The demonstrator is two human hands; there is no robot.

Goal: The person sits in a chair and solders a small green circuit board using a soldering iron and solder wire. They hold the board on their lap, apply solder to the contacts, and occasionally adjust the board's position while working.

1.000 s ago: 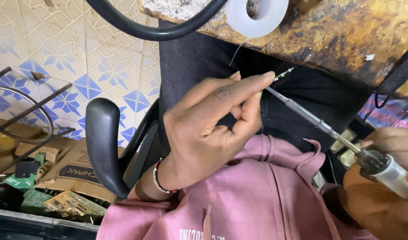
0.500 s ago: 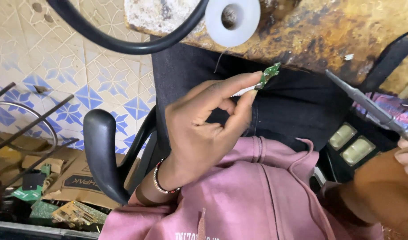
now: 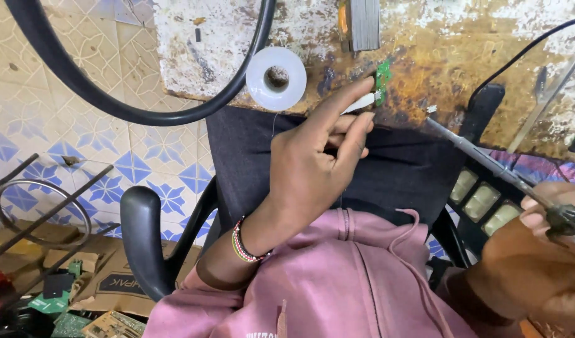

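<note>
board (image 3: 382,82) being pinched by left hand (image 3: 315,166) | iron (image 3: 488,164) being gripped by right hand (image 3: 538,263) | tip lying just right of board, shaft slanting near-right

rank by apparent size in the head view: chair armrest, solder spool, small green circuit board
1. chair armrest, clearly the largest
2. solder spool
3. small green circuit board, pinched in the left hand; smallest

The armrest lies farther from the camera, yet looks biggest.

light: even, soft daylight | shadows: faint | glare: none | focus: sharp centre | edges: slight wide-angle bending
</note>
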